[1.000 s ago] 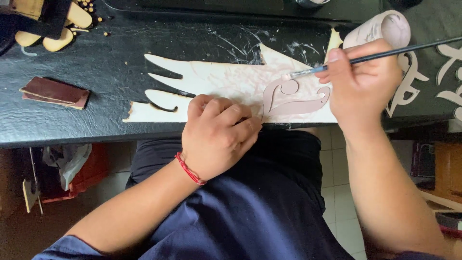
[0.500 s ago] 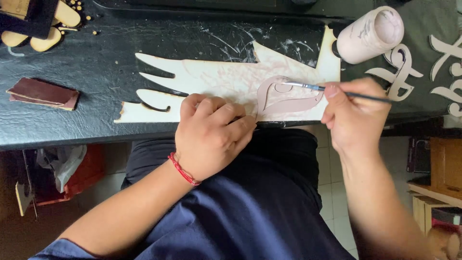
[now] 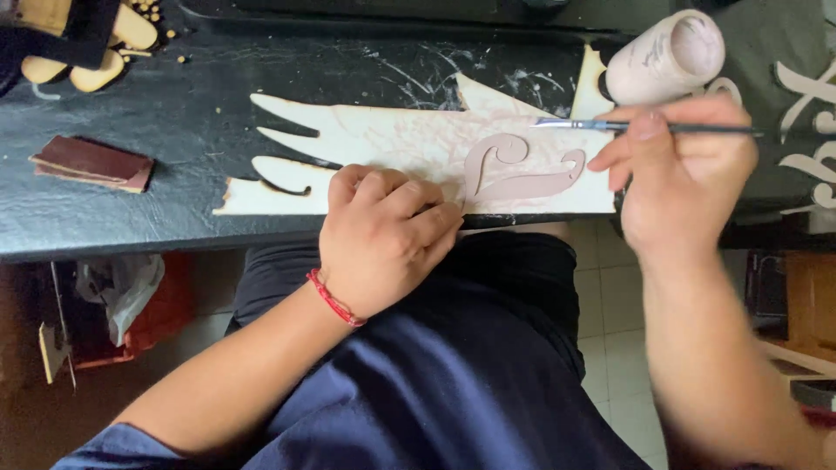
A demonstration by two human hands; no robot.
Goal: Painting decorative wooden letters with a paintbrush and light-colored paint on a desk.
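Note:
A pale wooden cutout with pointed, wing-like tips lies flat on the black table. A curled motif on it is painted dusty pink. My left hand, a red string around its wrist, rests fisted on the cutout's near edge and presses it down. My right hand grips a thin paintbrush that lies level, its tip just above the motif's upper right. A pale pink jar lies beyond that hand.
Folded brown sandpaper lies at the left of the table. Small wooden pieces sit at the far left corner. White cutout letters lie at the right. My dark blue lap fills the space below the table edge.
My right hand drew the brush back from the motif toward the right and lifted its tip. The view shifted a little. My left hand stayed pressed on the cutout.

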